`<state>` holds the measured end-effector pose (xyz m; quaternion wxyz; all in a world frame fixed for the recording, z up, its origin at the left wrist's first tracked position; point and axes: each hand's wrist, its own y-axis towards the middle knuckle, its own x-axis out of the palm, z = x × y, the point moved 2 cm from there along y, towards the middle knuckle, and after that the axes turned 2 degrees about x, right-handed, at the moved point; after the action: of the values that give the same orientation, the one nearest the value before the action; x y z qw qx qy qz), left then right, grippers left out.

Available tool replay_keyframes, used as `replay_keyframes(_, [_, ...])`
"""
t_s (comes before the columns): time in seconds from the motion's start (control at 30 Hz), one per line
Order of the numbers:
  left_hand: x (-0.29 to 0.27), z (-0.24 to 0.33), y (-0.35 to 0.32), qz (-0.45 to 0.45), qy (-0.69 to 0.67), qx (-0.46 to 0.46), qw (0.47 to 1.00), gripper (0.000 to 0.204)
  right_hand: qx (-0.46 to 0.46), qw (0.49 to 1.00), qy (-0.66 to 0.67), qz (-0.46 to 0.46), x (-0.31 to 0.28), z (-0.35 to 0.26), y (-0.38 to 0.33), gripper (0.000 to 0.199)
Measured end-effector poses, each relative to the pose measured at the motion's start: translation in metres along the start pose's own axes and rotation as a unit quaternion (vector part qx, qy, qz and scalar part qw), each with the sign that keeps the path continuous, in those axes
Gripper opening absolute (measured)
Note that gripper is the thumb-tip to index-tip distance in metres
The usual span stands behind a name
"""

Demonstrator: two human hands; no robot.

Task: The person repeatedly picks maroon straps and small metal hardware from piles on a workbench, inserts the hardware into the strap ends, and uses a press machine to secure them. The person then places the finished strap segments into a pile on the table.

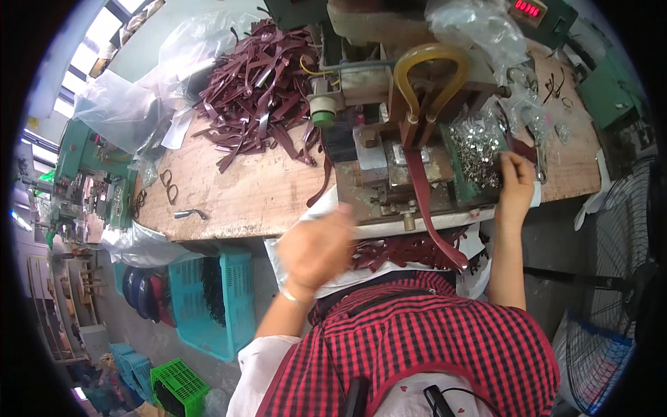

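While blurred, left hand (316,247): grip unreadable, raised near the strap (427,208).
Right hand (515,182): fingertips buried in rivets (479,149), closure hidden.
Strap: hung from the press (410,104), its end off the bench (257,194).

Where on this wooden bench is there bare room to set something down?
Bare wood lies on the wooden bench between the pile of maroon straps and its front edge. The press machine and tray of metal rivets, where the right hand reaches, are crowded.

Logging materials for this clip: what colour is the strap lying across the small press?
Dark maroon strap, matching the pile of straps behind; head view shows it best.
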<state>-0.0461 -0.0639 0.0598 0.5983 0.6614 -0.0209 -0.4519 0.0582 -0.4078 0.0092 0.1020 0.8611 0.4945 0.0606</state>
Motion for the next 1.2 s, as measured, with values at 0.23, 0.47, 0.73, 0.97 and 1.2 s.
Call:
replay_keyframes(0.23, [-0.041,-0.209,0.005,-0.131,0.256,-0.241,0.927,0.017,0.029,0.992,0.118,-0.024,0.046,0.006,0.009,0.013])
replay_keyframes(0.47, [0.032,-0.267,-0.074,-0.043,0.175,-0.423,0.888,0.020,-0.026,0.999,-0.030,-0.028,0.037,-0.009,0.003,0.012])
replay_keyframes(0.73, [0.014,-0.165,-0.039,-0.080,0.252,-0.226,0.938,0.018,-0.089,0.978,-0.188,-0.012,-0.032,-0.014,-0.028,0.011])
replay_keyframes(0.97, [0.002,-0.132,-0.007,0.000,-0.217,-0.458,0.862,0.011,-0.019,0.988,-0.070,-0.139,-0.002,-0.074,-0.046,0.018])
replay_keyframes(1.2, [0.056,-0.128,-0.029,0.038,-0.226,-0.438,0.870,0.020,-0.065,0.973,0.008,-0.223,0.108,-0.099,-0.029,0.034])
